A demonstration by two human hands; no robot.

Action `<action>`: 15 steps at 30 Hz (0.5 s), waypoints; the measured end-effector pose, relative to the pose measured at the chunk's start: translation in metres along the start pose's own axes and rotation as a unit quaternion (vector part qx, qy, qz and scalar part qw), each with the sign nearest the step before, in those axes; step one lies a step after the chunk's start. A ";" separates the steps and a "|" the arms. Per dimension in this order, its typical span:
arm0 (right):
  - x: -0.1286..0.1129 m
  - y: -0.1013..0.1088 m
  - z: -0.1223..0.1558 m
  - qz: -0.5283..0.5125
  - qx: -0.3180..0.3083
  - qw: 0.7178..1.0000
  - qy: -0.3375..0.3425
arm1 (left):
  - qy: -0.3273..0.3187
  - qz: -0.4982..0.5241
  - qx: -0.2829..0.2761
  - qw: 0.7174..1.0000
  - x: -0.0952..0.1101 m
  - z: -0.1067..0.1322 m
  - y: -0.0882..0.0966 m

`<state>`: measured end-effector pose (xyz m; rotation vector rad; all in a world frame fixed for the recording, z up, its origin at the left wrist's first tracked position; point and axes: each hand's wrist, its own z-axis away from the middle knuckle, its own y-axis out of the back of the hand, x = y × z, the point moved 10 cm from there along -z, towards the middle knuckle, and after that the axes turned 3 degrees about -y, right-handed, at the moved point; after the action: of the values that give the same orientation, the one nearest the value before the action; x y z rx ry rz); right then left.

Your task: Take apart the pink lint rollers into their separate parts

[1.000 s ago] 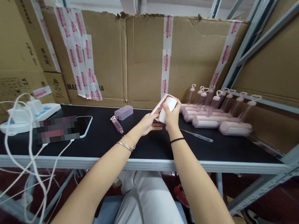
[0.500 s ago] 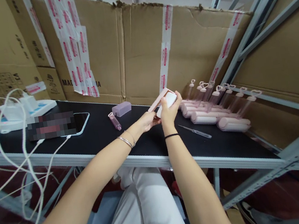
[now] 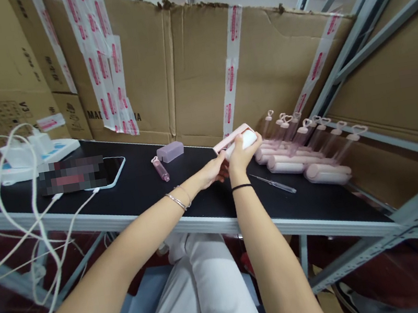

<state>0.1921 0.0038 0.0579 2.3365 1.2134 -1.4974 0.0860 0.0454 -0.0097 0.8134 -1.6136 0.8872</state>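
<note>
Head view: right hand (image 3: 240, 158) clasps the pink-and-white case (image 3: 249, 138) between both hands, thumb bracing its white face; left hand (image 3: 213, 171) meets its left end, presumably steadying it; left-finger closure cannot be determined.

And we've got two hands in view, one left hand (image 3: 210, 172) and one right hand (image 3: 241, 158), sharing one pink-and-white case (image 3: 246, 141)! At right, at least four more pink cases (image 3: 328, 173), overlapping too much for a sure tally, and at least seven heart-topped tubes (image 3: 302, 131). One slim tool (image 3: 282, 185)! One mauve block (image 3: 171, 152), one small pink tube (image 3: 161, 170). Across left: one phone (image 3: 115, 171), one power strip (image 3: 9, 176), at least two white plugs (image 3: 20, 154), two cable ends (image 3: 57, 198), one desk (image 3: 138, 189)!
</note>
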 end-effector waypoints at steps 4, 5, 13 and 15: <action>0.011 -0.007 -0.007 0.004 -0.044 0.999 0.000 | -0.168 -0.066 0.086 0.980 0.036 0.004 0.018; 0.014 -0.008 -0.006 0.003 -0.048 0.999 -0.008 | -0.199 -0.077 0.087 0.973 0.041 0.004 0.019; 0.034 -0.007 -0.002 -0.011 -0.006 0.997 -0.072 | -0.249 -0.180 0.068 0.949 0.038 0.000 0.022; 0.037 -0.012 -0.002 -0.011 -0.026 0.997 -0.077 | -0.247 -0.200 0.087 0.944 0.040 0.002 0.025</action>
<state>0.1927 0.0342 0.0328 2.1375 1.2263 -1.6003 0.0562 0.0535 0.0262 1.5217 -1.7104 0.5589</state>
